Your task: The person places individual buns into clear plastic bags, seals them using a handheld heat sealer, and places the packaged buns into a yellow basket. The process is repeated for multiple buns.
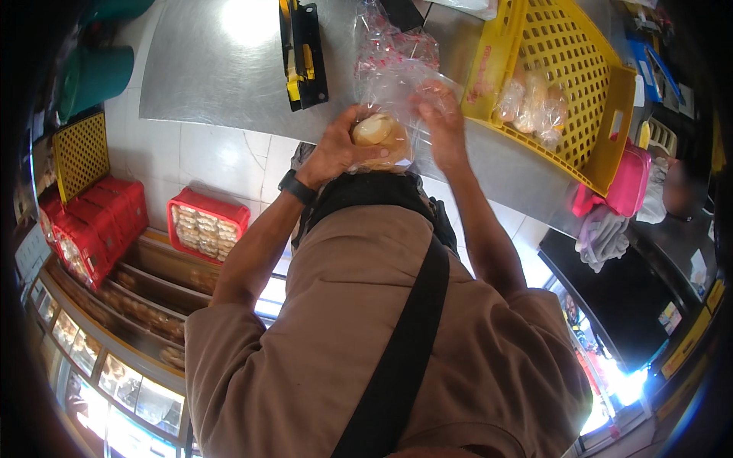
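A round, pale golden bread bun (374, 131) sits inside a clear plastic bag at the near edge of the metal table. My left hand (336, 149) is closed around the bagged bun, with the thumb across its front. At the upper right of the bun, my right hand (439, 111) has its fingers bent at the bag's loose clear plastic (393, 84); its fingertips are partly blurred. Beyond them lies a pile of clear bags with red print (397, 46). A black and yellow bag-sealing tape dispenser (305, 61) stands left of the bags.
On the right of the metal table (206, 76) stands a yellow crate (550, 84) holding several bagged buns (532, 107). A pink container (630, 179) is at the far right. Red crates (99, 221) of bread and display shelves are at the lower left. Green bins (99, 76) stand at the upper left.
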`<state>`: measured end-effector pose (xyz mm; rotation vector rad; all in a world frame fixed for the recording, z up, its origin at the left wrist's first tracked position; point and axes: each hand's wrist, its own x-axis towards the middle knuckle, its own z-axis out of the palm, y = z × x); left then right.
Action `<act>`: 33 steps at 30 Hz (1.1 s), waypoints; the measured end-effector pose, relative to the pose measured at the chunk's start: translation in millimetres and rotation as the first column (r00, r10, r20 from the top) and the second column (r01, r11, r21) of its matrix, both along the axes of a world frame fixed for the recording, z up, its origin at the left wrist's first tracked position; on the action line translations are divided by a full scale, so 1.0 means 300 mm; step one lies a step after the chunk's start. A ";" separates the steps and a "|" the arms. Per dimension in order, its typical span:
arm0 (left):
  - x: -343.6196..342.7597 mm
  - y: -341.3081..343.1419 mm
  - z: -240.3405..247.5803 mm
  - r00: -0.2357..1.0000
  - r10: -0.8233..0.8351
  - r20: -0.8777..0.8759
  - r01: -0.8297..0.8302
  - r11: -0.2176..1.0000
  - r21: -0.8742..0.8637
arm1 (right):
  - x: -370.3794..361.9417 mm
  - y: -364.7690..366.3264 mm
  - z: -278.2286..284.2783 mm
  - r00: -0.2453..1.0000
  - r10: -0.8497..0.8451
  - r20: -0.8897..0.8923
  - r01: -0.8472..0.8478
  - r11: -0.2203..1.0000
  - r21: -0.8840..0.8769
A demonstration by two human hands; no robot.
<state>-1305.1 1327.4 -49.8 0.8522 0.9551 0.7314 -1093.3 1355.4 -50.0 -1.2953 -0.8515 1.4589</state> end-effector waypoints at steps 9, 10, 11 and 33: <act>0.030 0.033 -0.024 0.991 -0.008 0.133 0.019 0.996 -0.082 | 0.135 0.181 0.244 0.677 0.633 0.376 -0.658 0.749 -0.078; 0.029 0.033 -0.038 0.992 -0.008 0.125 0.017 0.998 -0.068 | 0.141 0.192 0.238 0.736 0.655 0.171 -0.632 0.756 -0.172; 0.030 0.033 -0.049 0.993 -0.008 0.117 0.015 0.998 -0.054 | 0.147 0.212 0.225 0.776 0.630 -0.038 -0.615 0.742 -0.268; 0.024 0.061 -0.044 0.987 -0.126 0.102 0.130 0.991 -0.036 | 0.093 0.123 0.083 0.611 0.459 0.645 -0.695 0.701 0.160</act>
